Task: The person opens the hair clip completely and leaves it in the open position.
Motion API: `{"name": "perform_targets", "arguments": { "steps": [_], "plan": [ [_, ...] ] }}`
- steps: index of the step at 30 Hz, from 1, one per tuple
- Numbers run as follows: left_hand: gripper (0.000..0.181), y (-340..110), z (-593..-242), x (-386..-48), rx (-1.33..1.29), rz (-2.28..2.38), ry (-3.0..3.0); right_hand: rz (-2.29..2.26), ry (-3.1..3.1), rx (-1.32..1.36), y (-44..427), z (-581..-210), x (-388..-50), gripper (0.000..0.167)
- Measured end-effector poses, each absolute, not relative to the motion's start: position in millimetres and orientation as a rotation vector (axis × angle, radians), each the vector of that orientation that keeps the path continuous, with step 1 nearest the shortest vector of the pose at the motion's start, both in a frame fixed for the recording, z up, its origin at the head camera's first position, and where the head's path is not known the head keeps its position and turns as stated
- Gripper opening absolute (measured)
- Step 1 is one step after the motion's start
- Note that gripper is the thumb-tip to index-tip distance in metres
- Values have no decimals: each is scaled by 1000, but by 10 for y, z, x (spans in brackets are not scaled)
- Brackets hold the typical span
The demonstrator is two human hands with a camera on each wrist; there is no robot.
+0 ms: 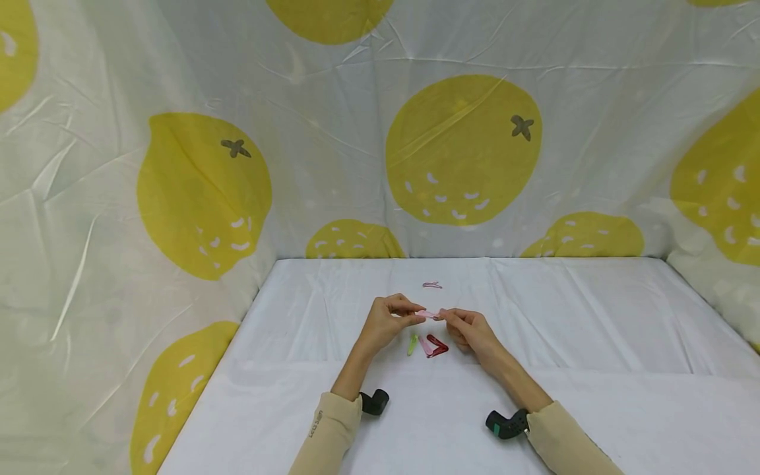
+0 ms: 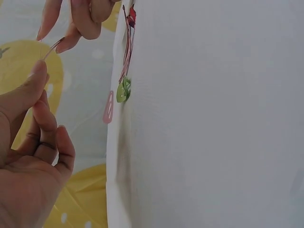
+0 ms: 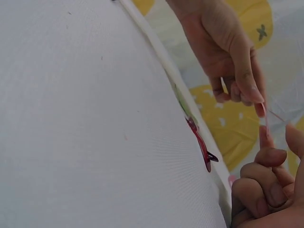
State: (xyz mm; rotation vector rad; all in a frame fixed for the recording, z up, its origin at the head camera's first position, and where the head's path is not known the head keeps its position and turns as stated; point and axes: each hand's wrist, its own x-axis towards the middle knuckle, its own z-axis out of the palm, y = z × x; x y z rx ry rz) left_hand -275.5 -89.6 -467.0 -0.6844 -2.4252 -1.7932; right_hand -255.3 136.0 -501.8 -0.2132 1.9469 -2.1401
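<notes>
A thin, long pink hair clip (image 1: 428,315), spread apart, is pinched by left grip (image 1: 384,321) and right grip (image 1: 471,331); careful squeezing seems needed.

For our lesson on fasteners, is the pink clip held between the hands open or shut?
Open: the pink clip shows two thin arms spread apart at an angle in the right wrist view.

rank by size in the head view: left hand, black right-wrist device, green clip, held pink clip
1. Left hand
2. Black right-wrist device
3. Green clip and held pink clip: too alike to rank, the latter partly covered
</notes>
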Motion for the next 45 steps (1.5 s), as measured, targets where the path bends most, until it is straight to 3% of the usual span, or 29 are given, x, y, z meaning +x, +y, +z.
{"name": "perform_targets", "arguments": {
  "steps": [12, 25, 45],
  "plan": [
    [14, -900, -4667, -2763, -635, -1760, -2487, -2152, 2026, -189, 1355, -5056, -2554, 38],
    [19, -891, -4664, -2770, -681, -1729, -2446, -2167, 2033, -124, 1355, -5042, -2558, 30],
    [13, -885, -4690, -2764, -656, -1628, -2480, -2168, 2063, -97, 1315, -5050, -2564, 39]
  ]
}}
